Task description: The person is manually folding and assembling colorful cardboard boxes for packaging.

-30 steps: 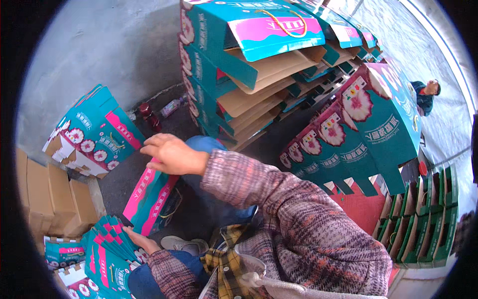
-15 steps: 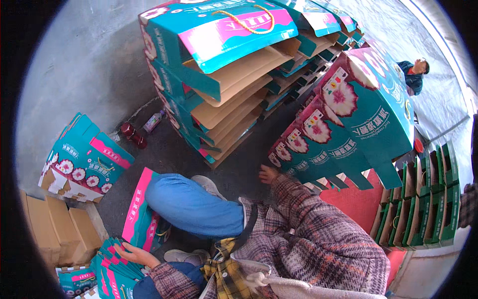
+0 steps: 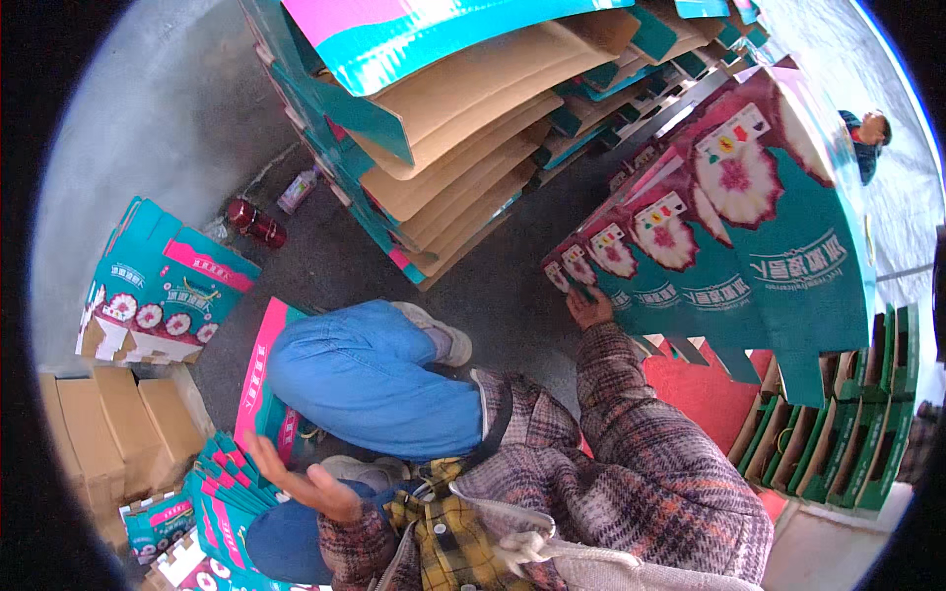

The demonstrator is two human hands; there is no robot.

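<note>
My right hand reaches to the row of upright flattened teal boxes with pink flower prints and grips the edge of the nearest one. My left hand hovers open, palm up, above a fanned pile of teal and pink box flats at the lower left. A flat teal and pink box lies under my bent knee in blue jeans.
A tall stack of flattened teal cartons with brown insides fills the top. An assembled teal box and brown cardboard boxes stand left. Two bottles lie on the floor. Green dividers stand right. Another person is far right.
My right hand swung from the flat box at the left across to the upright boxes on the right. My left hand lifted off the pile and opened.
</note>
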